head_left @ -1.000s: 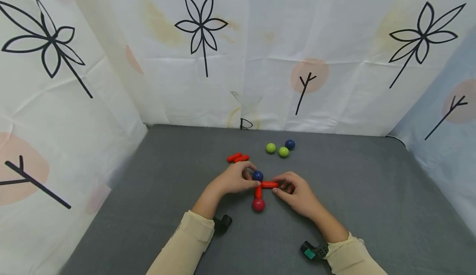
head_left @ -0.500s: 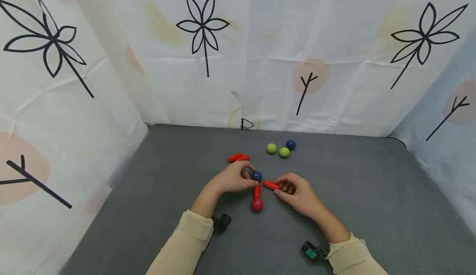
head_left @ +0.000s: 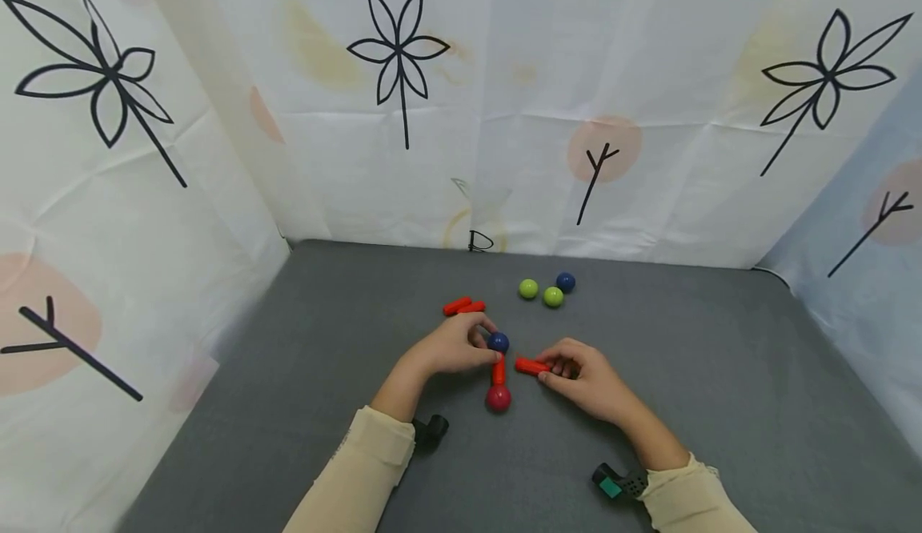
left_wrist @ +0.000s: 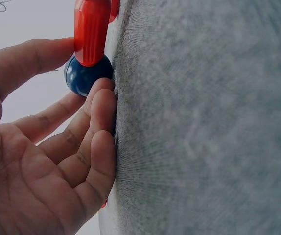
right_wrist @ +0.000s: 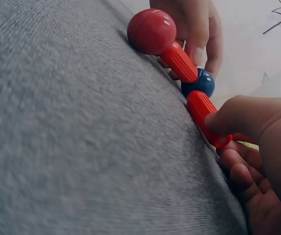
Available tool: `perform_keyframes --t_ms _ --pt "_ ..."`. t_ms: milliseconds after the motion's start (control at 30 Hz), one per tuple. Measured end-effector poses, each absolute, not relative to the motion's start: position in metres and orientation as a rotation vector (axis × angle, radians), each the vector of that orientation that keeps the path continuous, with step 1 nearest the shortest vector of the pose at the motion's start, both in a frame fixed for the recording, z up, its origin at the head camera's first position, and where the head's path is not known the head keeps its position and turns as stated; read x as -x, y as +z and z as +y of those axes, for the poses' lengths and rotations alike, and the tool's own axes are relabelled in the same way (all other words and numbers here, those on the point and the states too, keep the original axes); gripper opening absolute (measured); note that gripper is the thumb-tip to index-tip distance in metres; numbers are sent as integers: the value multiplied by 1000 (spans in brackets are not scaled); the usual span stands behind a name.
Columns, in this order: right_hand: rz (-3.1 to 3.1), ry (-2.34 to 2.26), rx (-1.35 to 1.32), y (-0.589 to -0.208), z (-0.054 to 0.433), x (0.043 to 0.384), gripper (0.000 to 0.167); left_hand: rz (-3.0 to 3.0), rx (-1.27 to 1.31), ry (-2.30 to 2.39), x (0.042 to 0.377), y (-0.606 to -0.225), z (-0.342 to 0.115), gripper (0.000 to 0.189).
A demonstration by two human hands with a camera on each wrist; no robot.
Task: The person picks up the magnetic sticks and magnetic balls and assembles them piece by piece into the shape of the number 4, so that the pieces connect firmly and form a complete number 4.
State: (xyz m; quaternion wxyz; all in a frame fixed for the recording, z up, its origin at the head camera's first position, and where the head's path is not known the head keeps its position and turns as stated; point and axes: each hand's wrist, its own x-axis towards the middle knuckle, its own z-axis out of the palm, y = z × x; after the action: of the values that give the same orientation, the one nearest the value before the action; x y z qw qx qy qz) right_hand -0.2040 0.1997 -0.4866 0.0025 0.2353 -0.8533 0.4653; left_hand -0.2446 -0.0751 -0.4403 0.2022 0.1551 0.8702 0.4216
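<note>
My left hand (head_left: 455,346) pinches a blue ball (head_left: 499,342), with the thumb by the joint where a short red rod (head_left: 499,371) meets it. A larger red ball (head_left: 499,398) sits on the near end of that rod, so the three form one straight piece. In the left wrist view the rod's ribbed end (left_wrist: 91,36) presses against the blue ball (left_wrist: 81,78). My right hand (head_left: 587,381) pinches a second red rod (head_left: 531,366) between thumb and fingers. That rod points left, a small gap from the joined piece in the head view.
Two more red rods (head_left: 457,306) lie just beyond my left hand. Farther back are two green balls (head_left: 528,289) and another blue ball (head_left: 565,282). A grey cloth covers the table (head_left: 346,317), and a patterned white curtain (head_left: 519,77) hangs behind it.
The rod in my right hand has moved right, away from the joined piece it reached a second ago, and tilted slightly. My left hand keeps its hold on the blue ball.
</note>
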Motion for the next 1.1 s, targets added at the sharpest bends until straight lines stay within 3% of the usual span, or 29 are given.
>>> perform_keyframes --t_ms 500,1100 --pt "-2670 1634 -992 -480 213 206 14 2424 -425 1179 245 -441 -77 36" --pt "-2690 1792 -1107 -476 214 204 18 2412 -414 1175 245 -440 -76 36"
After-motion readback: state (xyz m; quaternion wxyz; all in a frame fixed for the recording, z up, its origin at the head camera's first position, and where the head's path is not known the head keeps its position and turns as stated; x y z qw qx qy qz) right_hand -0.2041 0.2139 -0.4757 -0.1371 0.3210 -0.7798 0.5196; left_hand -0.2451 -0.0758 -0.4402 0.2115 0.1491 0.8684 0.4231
